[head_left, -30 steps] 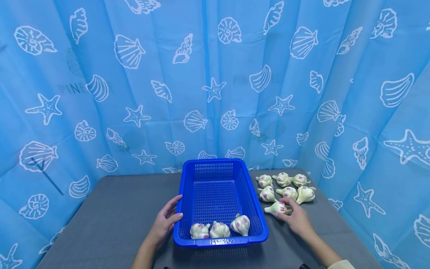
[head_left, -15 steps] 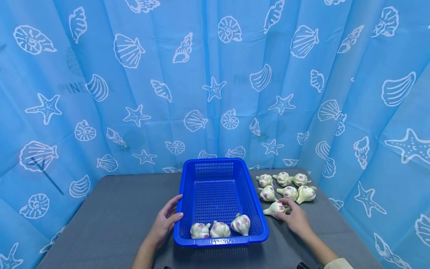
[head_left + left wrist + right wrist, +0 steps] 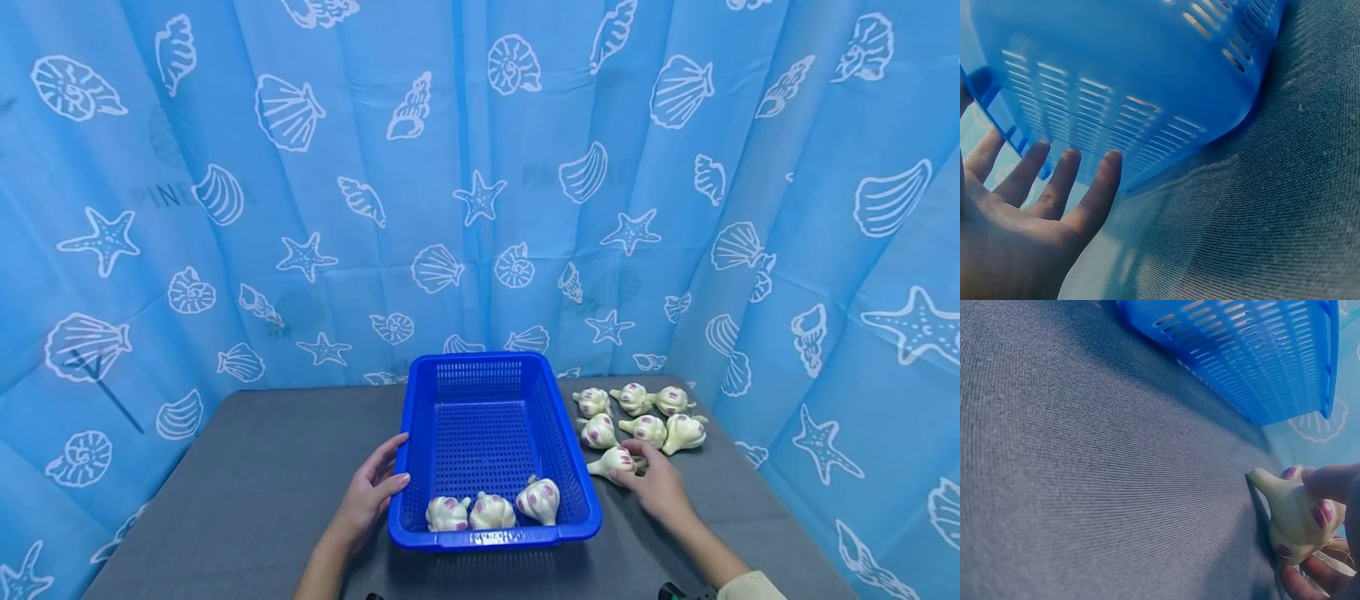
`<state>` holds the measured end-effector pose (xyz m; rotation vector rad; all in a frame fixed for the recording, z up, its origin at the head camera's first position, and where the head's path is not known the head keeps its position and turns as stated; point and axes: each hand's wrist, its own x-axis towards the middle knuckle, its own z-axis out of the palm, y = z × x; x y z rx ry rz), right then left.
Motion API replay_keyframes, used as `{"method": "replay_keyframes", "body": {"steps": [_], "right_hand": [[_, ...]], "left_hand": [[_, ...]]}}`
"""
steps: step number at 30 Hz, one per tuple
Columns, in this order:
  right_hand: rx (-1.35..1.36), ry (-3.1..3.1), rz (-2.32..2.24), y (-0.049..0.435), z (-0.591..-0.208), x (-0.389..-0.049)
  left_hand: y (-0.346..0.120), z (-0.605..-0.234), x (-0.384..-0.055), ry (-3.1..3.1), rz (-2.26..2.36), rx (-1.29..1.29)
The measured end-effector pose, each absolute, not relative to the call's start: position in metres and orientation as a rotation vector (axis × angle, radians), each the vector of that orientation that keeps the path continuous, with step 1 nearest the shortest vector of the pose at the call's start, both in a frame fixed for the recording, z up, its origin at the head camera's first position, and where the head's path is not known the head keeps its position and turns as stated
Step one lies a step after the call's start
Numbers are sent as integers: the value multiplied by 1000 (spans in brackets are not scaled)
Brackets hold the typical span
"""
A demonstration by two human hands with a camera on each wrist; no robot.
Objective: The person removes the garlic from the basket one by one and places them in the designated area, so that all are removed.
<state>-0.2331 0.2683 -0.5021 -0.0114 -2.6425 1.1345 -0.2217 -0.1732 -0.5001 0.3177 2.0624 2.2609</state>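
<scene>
A: Doing what with the right hand point(image 3: 660, 486)?

B: Pinching a garlic bulb point(image 3: 615, 460), closed in narrowly round it from opposite sides.

A: Holding it up, or keeping it down?

B: Down, by the look of the right wrist view, with a shadow close along its underside. Seems to rest on the grey table point(image 3: 285, 492), though hard to tell for certain.

A: Placed where, exactly?

B: Just right of the blue basket point(image 3: 487, 446), with its narrow neck pointing that way. Lying in front of six other garlic bulbs point(image 3: 645, 429), set out in two rows of three.

A: And with the left hand point(image 3: 367, 500)?

B: Resting at the basket's left side, spread wide and fairly straight-fingered along the slotted outer wall, with the thumb at the rim. Cannot tell how hard it presses, even from the left wrist view.

A: Seeing what inside the basket?

B: Three garlic bulbs point(image 3: 491, 511), lined up along the near wall.

A: And around the table?

B: Hung behind and at both sides with a light-blue curtain point(image 3: 480, 167), printed with white shells and starfish. Showing a pale sleeve point(image 3: 750, 586), too, on the right arm.
</scene>
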Motion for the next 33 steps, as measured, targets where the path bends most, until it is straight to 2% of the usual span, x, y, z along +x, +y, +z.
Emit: {"method": "replay_keyframes", "body": {"steps": [33], "right_hand": [[-28,-2521,1174,274,-491,-230]], "left_hand": [[-173,-499,-222,2080,2252,311]]}}
